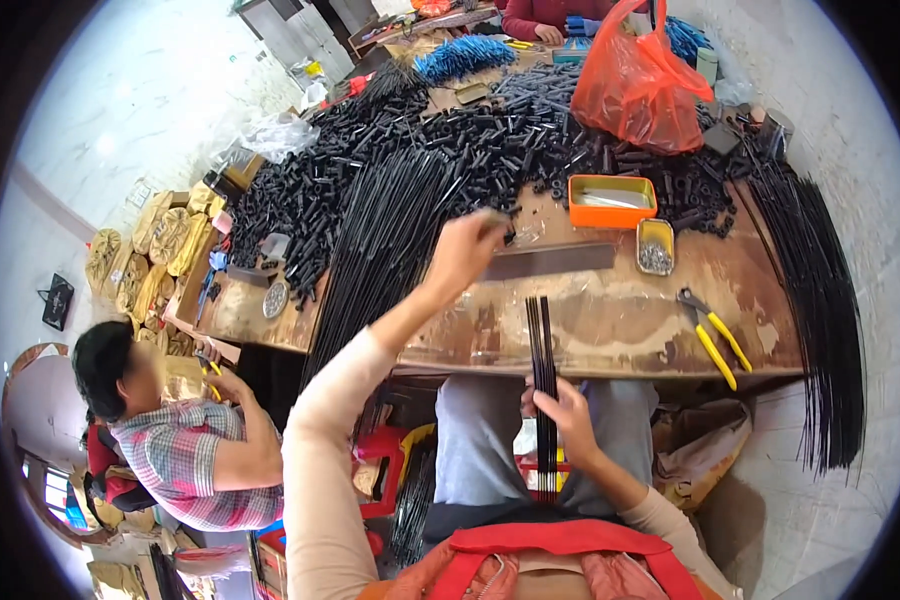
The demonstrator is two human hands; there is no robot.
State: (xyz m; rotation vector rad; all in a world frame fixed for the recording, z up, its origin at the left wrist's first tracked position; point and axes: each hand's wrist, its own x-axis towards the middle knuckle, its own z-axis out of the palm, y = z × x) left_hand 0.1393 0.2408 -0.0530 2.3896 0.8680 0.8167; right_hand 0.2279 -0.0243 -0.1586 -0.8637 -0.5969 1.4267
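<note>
Black rods [543,360] gripped in her right hand [567,412] stand lengthwise, tips resting on the workbench [610,320]; left hand [467,250] pinches small parts beyond.

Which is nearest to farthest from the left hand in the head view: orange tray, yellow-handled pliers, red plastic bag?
From the left hand:
1. Orange tray, just to its right on the bench.
2. Yellow-handled pliers, farther right, near the front edge.
3. Red plastic bag, at the back right.
</note>
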